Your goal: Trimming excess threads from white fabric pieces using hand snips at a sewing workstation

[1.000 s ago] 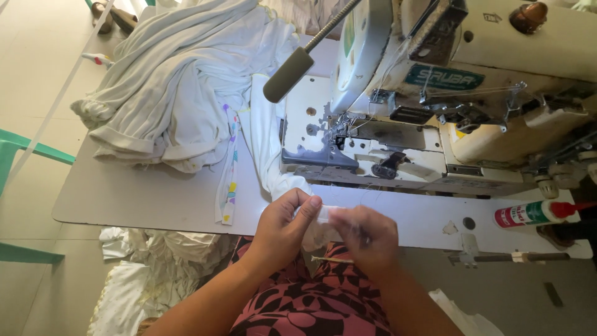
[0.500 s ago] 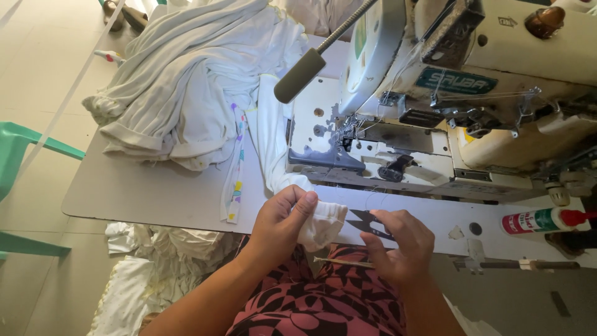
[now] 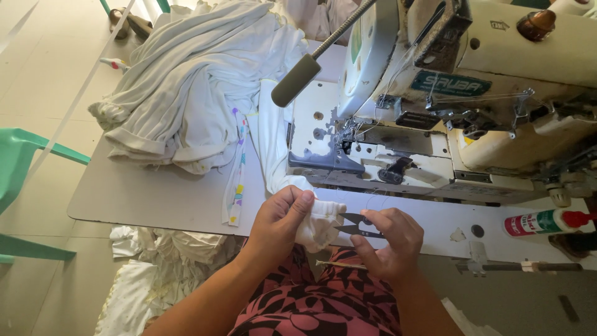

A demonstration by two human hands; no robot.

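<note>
My left hand [image 3: 283, 218] pinches a bunched piece of white fabric [image 3: 318, 225] at the front edge of the sewing table [image 3: 155, 199]. My right hand [image 3: 388, 244] holds small black thread snips [image 3: 356, 225], their blades pointing left and touching the fabric. A strip of the same white cloth runs from my left hand up to the presser foot of the cream industrial sewing machine [image 3: 448, 112]. Thin threads hang from the machine toward my hands.
A big pile of white garments [image 3: 199, 93] covers the table's left half, with a patterned trim strip [image 3: 236, 174] beside it. More white cloth [image 3: 161, 267] lies on the floor. A green plastic chair [image 3: 25, 186] stands left; a red-capped bottle [image 3: 541, 223] lies right.
My hands were together on the fabric; my right hand has since shifted right and now works the snips at the fabric's edge. The view has tilted slightly.
</note>
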